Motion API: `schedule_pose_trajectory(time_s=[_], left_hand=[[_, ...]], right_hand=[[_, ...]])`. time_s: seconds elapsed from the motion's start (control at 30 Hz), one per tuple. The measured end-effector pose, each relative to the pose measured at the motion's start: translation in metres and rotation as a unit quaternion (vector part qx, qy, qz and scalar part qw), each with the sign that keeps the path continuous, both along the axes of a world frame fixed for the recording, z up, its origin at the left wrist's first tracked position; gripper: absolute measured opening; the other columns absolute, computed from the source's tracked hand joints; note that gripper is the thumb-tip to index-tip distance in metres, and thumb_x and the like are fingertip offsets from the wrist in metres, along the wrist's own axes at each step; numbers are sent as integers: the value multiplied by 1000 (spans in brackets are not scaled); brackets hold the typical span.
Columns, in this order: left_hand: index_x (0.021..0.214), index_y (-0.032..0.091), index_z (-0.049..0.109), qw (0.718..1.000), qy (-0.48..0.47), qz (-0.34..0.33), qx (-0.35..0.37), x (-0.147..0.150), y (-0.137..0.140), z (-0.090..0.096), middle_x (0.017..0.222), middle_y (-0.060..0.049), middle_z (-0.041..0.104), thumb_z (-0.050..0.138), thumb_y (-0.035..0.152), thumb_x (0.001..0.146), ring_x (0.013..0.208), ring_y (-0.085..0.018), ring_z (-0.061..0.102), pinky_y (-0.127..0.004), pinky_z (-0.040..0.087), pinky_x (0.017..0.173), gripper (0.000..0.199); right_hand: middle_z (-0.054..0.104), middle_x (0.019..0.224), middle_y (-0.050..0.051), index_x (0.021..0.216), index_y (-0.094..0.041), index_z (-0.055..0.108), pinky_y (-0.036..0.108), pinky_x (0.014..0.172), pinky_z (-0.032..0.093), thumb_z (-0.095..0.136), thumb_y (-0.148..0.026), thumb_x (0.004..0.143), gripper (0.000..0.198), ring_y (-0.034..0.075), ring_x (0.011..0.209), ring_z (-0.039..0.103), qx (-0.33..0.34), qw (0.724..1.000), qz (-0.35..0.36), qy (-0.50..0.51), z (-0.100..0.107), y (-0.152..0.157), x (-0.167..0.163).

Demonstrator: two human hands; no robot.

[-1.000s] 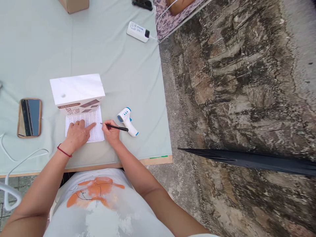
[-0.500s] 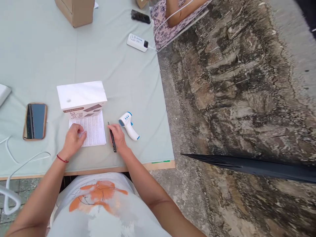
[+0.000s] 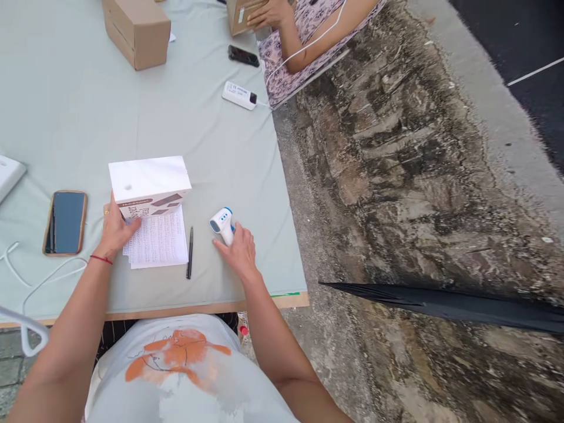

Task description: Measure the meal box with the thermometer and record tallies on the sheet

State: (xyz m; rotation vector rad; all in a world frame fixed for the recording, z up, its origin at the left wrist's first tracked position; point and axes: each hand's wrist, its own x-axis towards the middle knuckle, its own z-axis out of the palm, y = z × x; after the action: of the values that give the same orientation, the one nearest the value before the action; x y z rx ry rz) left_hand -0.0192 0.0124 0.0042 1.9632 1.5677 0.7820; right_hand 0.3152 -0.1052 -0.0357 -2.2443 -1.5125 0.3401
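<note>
The white cardboard box (image 3: 148,174) with brown print stands on the left part of the pale grey-green cloth-covered worktop (image 3: 215,147), near the person. Its broad upper face is plain white, with one small round greyish mark toward the left. The side turned to the person carries a brown band with pale lettering, larger brown letters below it and dark reddish-brown flat shapes at the right.

The left hand (image 3: 115,230), with a red cord bracelet (image 3: 102,259) at the wrist, pinches the box's left near corner, thumb across the printed side and the other fingers along the left side. Sheets of white paper (image 3: 159,244) covered in small dark rows lie just on the near side of the box, partly overlapped by it in this view. A slim black pen (image 3: 190,254) lies just right of the sheets.

Farther right lies a white plastic gun-shaped thermometer (image 3: 223,220) with blue trim, a blue-ringed head and three blue dots. The right hand (image 3: 240,251) is over its handle, thumb to the left and fingers to the right, spread apart; I cannot tell whether they press on it.

A brown-cased phone (image 3: 66,223) lies left of the box. On the far side are a brown cardboard carton (image 3: 137,35), a black oblong device (image 3: 244,56) and a white oblong device (image 3: 239,95). At the far right, a co-worker's hand (image 3: 272,13) touches a smaller brown box (image 3: 239,19).
</note>
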Motion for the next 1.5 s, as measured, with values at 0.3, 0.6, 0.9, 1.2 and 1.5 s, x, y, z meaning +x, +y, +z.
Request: schedule_pose_trajectory(time_s=[0.3, 0.6, 0.9, 1.2, 1.5], left_hand=[[148, 19, 35, 981, -188, 42, 26, -2, -3, -22, 119, -14, 62, 57, 78, 82, 104, -26, 62, -43, 51, 92, 91], [130, 14, 59, 989, -122, 72, 32, 2, -3, -12, 100, -10, 69, 46, 74, 87, 97, -27, 64, -40, 51, 85, 74], [126, 15, 62, 995, -80, 51, 44, 5, -6, -8, 104, -11, 70, 40, 72, 90, 95, -27, 63, -39, 48, 85, 70], [123, 16, 63, 994, -90, 52, 45, 6, -7, -6, 96, -10, 68, 41, 76, 88, 87, -26, 60, -37, 45, 77, 73], [110, 17, 66, 996, -61, 43, 45, 4, -8, -1, 79, -6, 61, 40, 74, 89, 76, -23, 53, -34, 41, 70, 66]], right_hand=[[66, 86, 5, 98, -20, 63, 34, 68, 49, 62, -56, 78, 42, 21, 77, 58, 82, 937, -19, 340, 30, 12, -29], [60, 73, 1, 93, -20, 63, 30, 62, 48, 58, -65, 83, 46, 17, 66, 57, 100, 831, 123, 533, 83, 40, -109], [65, 76, 3, 101, -18, 66, 29, 66, 49, 60, -64, 84, 50, 18, 75, 61, 91, 841, 92, 526, 82, 56, -127], [68, 81, 4, 101, -19, 68, 31, 71, 50, 68, -67, 76, 54, 21, 82, 63, 81, 806, 64, 583, 88, 58, -131], [67, 80, 3, 97, -19, 66, 30, 68, 49, 69, -67, 73, 54, 19, 78, 62, 69, 788, 66, 608, 93, 59, -132]])
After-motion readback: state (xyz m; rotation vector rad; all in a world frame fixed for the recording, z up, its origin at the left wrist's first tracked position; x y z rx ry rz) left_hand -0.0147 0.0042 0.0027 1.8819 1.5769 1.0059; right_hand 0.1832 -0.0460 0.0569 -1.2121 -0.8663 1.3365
